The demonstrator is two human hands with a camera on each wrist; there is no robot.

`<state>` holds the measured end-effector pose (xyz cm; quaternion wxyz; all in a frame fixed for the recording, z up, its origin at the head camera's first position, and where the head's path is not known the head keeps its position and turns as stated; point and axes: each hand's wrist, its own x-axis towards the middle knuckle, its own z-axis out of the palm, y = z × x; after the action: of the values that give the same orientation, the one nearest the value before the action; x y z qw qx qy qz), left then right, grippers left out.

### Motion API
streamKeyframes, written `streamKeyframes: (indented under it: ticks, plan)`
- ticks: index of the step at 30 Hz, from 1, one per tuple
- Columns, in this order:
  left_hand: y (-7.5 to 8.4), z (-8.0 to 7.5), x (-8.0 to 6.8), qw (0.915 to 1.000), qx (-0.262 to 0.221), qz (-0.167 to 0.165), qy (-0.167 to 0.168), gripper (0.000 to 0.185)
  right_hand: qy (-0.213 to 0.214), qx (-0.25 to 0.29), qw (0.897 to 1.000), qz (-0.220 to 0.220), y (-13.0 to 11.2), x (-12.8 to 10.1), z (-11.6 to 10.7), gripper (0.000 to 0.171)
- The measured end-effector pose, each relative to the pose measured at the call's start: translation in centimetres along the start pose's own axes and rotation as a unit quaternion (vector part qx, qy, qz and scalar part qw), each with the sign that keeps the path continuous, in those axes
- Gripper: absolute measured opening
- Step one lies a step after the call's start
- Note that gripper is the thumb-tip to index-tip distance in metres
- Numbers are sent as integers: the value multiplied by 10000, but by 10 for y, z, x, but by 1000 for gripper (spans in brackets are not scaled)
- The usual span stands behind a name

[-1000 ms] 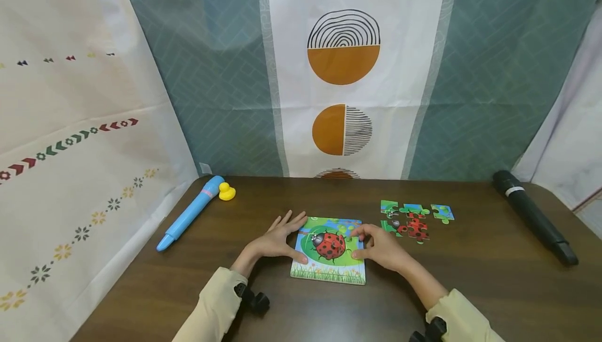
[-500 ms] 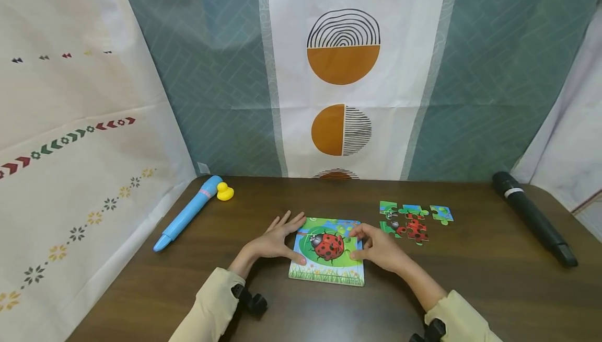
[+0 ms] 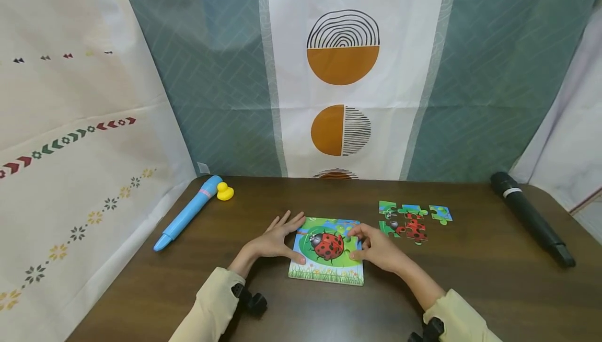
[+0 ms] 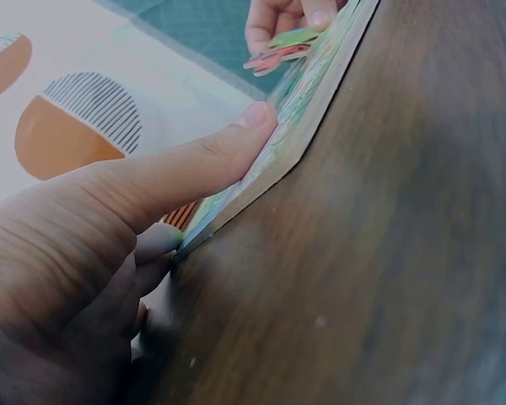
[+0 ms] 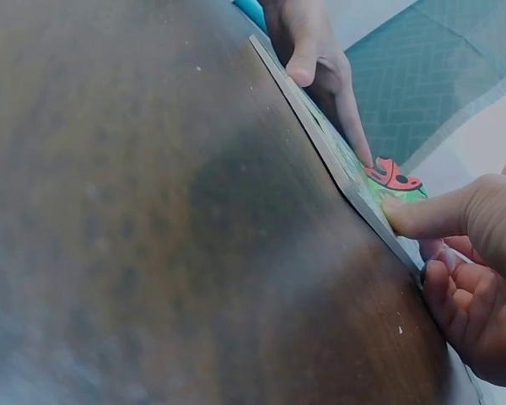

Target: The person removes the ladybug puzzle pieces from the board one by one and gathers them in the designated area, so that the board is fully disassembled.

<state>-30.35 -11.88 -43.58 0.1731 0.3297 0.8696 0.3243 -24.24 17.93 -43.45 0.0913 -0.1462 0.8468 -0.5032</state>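
A square ladybug jigsaw board [image 3: 324, 274] lies flat on the brown table. My left hand [image 3: 275, 240] steadies its left side: the thumb rests on the printed face, and the other fingers stretch out along the edge. At the board's right side, my right hand [image 3: 378, 248] pinches a green-and-red puzzle piece [image 5: 395, 179] between thumb and fingers. The left wrist view shows that puzzle piece [image 4: 282, 52] tilted up from the board's surface. Its outline is partly hidden by the fingers in the head view.
Several loose puzzle pieces [image 3: 415, 223] lie to the right of the board. A black microphone-shaped stick [image 3: 531, 216] is at far right. On the left are a blue stick [image 3: 188, 214] and a yellow rubber duck [image 3: 224, 192]. Patterned cloth [image 3: 235, 96] hangs behind the table.
Both hands keep the same places on the board and the puzzle piece. The view has shifted very slightly; nothing else has visibly moved.
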Motion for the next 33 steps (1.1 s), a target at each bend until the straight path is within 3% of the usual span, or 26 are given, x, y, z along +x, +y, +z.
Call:
streamKeyframes:
  ticks: [16,23,33]
  plan:
    - [0,0,0,10000,15,-10,1,112,-183,4,9997,-141,1,1,-1,31]
    - [0,-2,-2,10000,6,-57,-1,113,-185,107,9997,-84,3,4,-2,39]
    - [-1,1,-2,10000,54,-8,-17,113,-61,-364,9992,-161,1,-1,1,37]
